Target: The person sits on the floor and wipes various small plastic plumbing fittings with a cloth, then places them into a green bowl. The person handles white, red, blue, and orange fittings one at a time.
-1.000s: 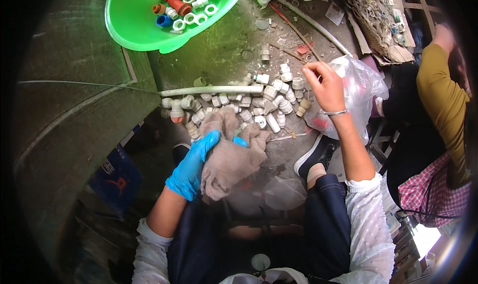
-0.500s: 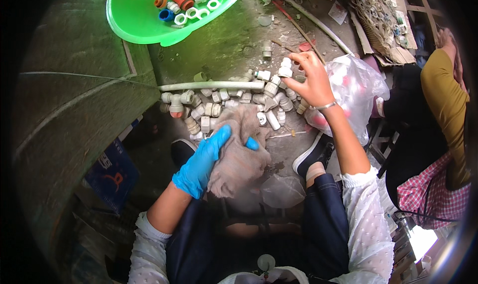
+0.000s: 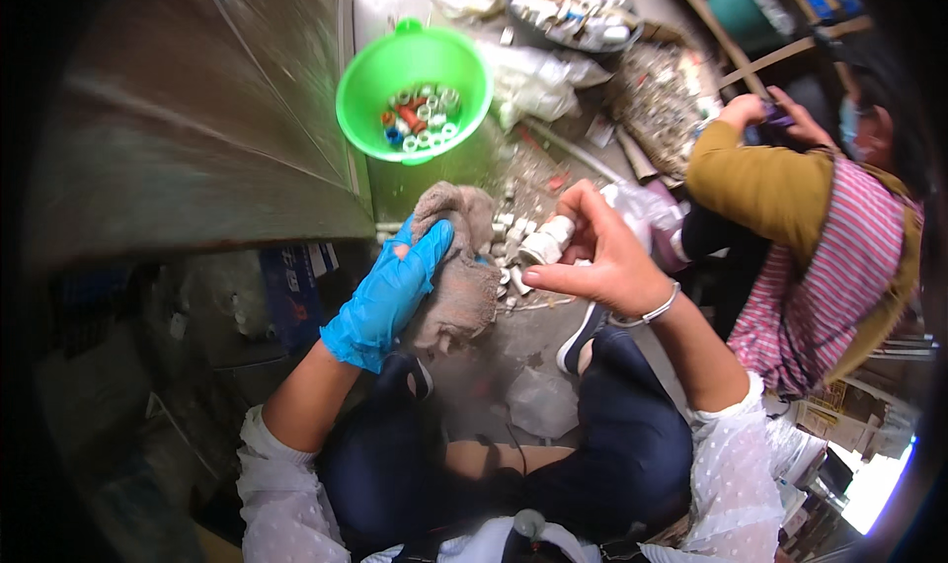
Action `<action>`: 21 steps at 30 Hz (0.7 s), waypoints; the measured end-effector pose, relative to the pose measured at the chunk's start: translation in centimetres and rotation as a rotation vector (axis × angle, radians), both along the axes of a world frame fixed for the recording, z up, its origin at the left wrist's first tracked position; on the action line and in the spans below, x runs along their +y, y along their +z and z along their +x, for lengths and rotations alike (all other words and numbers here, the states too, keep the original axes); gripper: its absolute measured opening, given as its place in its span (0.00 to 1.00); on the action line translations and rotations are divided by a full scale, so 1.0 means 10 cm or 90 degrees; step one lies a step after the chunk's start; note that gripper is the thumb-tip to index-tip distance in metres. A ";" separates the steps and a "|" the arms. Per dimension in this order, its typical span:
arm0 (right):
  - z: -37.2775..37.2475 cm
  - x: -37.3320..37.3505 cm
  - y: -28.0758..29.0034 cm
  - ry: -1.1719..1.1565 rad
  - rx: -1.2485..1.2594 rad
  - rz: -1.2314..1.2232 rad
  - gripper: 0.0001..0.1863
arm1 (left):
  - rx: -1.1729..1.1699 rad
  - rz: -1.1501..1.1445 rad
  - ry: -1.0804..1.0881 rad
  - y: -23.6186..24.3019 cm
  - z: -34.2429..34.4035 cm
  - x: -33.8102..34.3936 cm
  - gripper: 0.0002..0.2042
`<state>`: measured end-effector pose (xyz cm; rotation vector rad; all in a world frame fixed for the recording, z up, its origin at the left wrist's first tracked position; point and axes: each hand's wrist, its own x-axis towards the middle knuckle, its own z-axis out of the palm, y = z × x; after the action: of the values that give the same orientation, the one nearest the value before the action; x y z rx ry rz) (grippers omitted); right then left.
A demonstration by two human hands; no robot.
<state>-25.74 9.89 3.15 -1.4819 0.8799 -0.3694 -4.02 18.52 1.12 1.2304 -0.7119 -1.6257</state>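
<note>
My left hand (image 3: 390, 291), in a blue glove, grips a crumpled grey-brown rag (image 3: 456, 286) that hangs below the fingers. Between the thumb and fingers of my bare right hand (image 3: 602, 252) is a white pipe fitting (image 3: 546, 241), held to the right of the rag and apart from it. A heap of white and grey pipe fittings (image 3: 511, 235) lies on the floor beyond both hands, partly hidden by the rag and the right hand.
A green basin (image 3: 351, 99) with several fittings stands beyond the heap. Farther back is a dark tub (image 3: 513, 20) full of white fittings. A metal panel (image 3: 197, 178) rises on the left. At right sits another person (image 3: 780, 198). A clear plastic bag (image 3: 543, 402) lies between my feet.
The right hand has brought the fitting up from the heap, closer to me and toward the rag. The rag has been lifted higher. The view has tilted up, showing more of the background.
</note>
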 end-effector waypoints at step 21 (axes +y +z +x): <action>0.35 0.78 0.57 -0.283 -0.122 -0.274 0.30 | -0.129 -0.317 0.126 0.64 -0.66 0.15 0.19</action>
<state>-22.20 17.66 8.88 -1.5959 1.0128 -1.0670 -10.65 20.06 7.55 1.0634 -1.0154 -1.0822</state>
